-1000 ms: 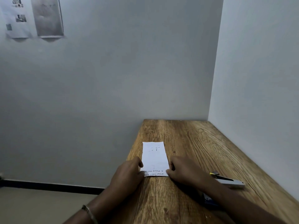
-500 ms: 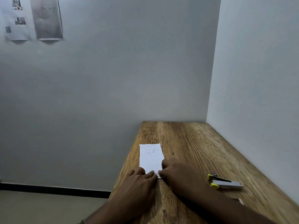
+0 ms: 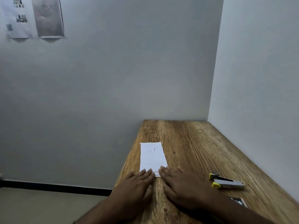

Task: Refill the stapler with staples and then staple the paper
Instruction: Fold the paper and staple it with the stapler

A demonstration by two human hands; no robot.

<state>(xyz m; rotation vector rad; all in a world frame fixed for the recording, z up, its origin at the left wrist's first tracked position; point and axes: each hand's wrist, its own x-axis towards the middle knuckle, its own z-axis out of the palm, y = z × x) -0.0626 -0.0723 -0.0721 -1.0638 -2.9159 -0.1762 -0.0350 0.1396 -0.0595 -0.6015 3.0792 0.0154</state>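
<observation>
A folded white paper (image 3: pixel 152 156) lies lengthwise on the wooden table (image 3: pixel 199 151), near its left edge. My left hand (image 3: pixel 135 189) rests flat with its fingertips on the paper's near left corner. My right hand (image 3: pixel 181 186) lies flat beside it, fingertips on the near right corner. Both hands have fingers extended and hold nothing. A grey stapler with yellow ends (image 3: pixel 225 183) lies on the table to the right of my right hand, its top arm slightly raised. A small staple box (image 3: pixel 239 201) shows partly behind my right forearm.
The table stands in a corner, with a wall along its far edge and another along its right side. Its left edge drops to the floor (image 3: pixel 40 206). Two printed sheets (image 3: pixel 34 17) hang on the far wall at upper left.
My hands went from pinching the paper's near corners to lying flat with fingers stretched over its near edge. The view shifted, so the stapler now shows fully to the right.
</observation>
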